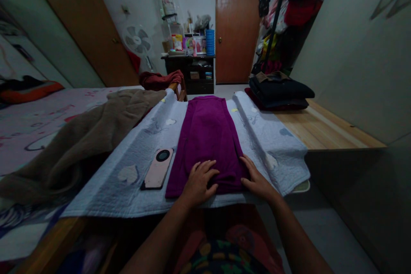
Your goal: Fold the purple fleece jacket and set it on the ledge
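Observation:
A purple garment (208, 132), folded into a long narrow shape, lies on a pale blue quilted cloth (128, 197) in front of me. My left hand (201, 182) rests on its near end with the fingers spread. At the garment's right edge, my right hand (255, 180) touches the fabric with its fingers stretched out and apart. Some small wrinkles show in the fabric between the two hands. To the left of the garment lies a pink phone (158, 169), its round black camera facing up.
A brown blanket (90, 128) drapes over the bed (58, 115) at left. Dark folded clothes (279, 90) are stacked on a wooden surface (330, 126) at right. Farther back stand a fan (138, 40), a dark shelf (189, 70) and a brown door (236, 25).

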Action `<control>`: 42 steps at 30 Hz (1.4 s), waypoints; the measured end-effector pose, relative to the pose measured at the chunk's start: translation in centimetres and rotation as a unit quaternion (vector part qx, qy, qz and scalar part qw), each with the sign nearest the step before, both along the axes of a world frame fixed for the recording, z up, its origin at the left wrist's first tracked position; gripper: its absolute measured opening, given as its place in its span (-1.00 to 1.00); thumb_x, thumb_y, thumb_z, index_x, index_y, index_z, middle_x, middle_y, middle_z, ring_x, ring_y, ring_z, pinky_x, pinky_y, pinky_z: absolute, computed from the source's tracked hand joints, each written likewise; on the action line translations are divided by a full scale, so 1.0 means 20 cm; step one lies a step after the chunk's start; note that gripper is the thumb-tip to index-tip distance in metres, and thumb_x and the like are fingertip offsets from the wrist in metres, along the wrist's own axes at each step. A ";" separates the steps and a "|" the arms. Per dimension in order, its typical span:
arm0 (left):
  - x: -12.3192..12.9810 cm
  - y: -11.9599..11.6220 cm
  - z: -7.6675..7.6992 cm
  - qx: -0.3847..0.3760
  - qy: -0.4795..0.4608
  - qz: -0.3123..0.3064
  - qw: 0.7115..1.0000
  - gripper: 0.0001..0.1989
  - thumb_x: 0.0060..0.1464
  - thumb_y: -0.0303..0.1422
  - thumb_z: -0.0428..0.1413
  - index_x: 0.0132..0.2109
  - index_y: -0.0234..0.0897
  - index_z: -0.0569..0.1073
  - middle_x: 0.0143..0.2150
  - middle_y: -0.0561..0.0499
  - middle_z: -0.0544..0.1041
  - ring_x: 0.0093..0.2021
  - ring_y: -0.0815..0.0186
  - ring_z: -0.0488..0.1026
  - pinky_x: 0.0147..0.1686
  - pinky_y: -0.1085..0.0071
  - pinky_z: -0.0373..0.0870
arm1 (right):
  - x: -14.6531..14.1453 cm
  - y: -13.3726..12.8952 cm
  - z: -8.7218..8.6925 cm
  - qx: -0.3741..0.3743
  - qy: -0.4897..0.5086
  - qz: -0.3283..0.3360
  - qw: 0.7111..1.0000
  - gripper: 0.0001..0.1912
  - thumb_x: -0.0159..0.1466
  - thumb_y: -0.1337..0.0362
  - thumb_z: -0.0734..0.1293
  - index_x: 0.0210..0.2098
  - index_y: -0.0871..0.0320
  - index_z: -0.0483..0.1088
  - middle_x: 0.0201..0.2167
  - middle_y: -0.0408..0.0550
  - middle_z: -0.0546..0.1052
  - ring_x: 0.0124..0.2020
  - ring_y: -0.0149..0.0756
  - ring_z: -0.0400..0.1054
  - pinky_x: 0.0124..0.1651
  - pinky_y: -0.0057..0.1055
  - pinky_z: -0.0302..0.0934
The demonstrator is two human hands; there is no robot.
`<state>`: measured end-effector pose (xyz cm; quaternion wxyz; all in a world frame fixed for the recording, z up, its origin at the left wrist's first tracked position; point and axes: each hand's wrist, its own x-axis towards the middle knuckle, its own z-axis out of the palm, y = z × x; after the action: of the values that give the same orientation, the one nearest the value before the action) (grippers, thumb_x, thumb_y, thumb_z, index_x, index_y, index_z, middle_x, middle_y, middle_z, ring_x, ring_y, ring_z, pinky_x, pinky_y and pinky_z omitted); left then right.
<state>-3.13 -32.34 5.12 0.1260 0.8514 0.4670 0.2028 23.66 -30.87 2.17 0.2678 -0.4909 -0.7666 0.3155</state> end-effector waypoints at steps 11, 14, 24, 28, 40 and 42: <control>0.00 -0.01 -0.01 0.001 -0.003 0.005 1.000 -0.58 0.00 -0.34 0.17 0.06 -0.09 0.41 0.30 -0.04 0.28 0.29 0.10 0.16 0.28 -0.02 -0.05 | -0.07 0.01 0.14 0.062 -0.150 0.003 0.987 -0.40 0.07 0.35 0.22 0.14 0.25 0.32 0.17 0.17 0.37 0.19 -0.06 0.23 0.25 -0.14 0.10; 0.00 -0.01 -0.01 -0.002 -0.005 0.003 1.000 -0.57 0.00 -0.34 0.17 0.07 -0.11 0.40 0.30 -0.04 0.28 0.30 0.10 0.16 0.29 -0.02 -0.06 | -0.13 0.05 0.23 0.083 -0.142 -0.036 0.986 -0.53 0.12 0.39 0.18 0.02 0.21 0.39 -0.06 0.10 0.52 -0.02 -0.12 0.39 0.11 -0.20 0.23; -0.01 -0.01 -0.08 0.014 -0.095 0.014 0.995 -0.40 -0.04 -0.36 0.19 0.14 -0.19 0.16 0.16 -0.17 0.33 0.20 0.08 0.27 0.21 0.02 0.17 | -0.52 0.21 0.09 0.159 -0.020 0.016 0.987 -0.51 0.30 0.39 0.09 0.20 0.17 0.25 0.21 0.07 0.33 0.26 -0.23 0.15 0.30 -0.13 0.07; -0.01 -0.01 -0.08 0.021 -0.116 0.041 0.992 -0.49 -0.08 -0.37 0.21 0.02 -0.22 0.19 0.03 -0.15 0.30 0.12 0.08 0.27 0.09 0.09 0.31 | -0.53 0.19 0.04 0.172 -0.084 0.034 0.981 -0.59 0.34 0.33 0.12 0.13 0.16 0.35 0.22 0.05 0.34 0.30 -0.17 0.08 0.31 -0.06 0.02; -0.10 -0.04 0.03 -0.008 -0.088 0.028 0.996 -0.81 0.23 -0.30 0.00 -0.03 -0.21 0.35 -0.03 -0.07 0.47 0.06 0.19 0.37 0.13 0.16 0.26 | -0.54 0.16 0.09 0.163 -0.131 0.038 0.977 -0.56 0.37 0.12 0.16 0.16 0.17 0.32 0.25 0.07 0.29 0.33 -0.13 0.04 0.32 -0.06 -0.02; -0.16 -0.04 0.05 -0.018 -0.050 0.031 0.998 -0.78 0.27 -0.36 -0.10 -0.03 -0.17 0.39 0.03 -0.05 0.49 0.17 0.20 0.31 0.21 0.12 0.17 | -0.54 0.16 0.09 0.161 -0.129 0.036 0.978 -0.55 0.36 0.11 0.18 0.16 0.17 0.32 0.25 0.08 0.29 0.32 -0.13 0.04 0.32 -0.06 -0.02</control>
<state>-6.41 -33.16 6.10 0.1584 0.8230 0.4897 0.2404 12.93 -27.59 3.98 0.2307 -0.4496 -0.8529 0.1311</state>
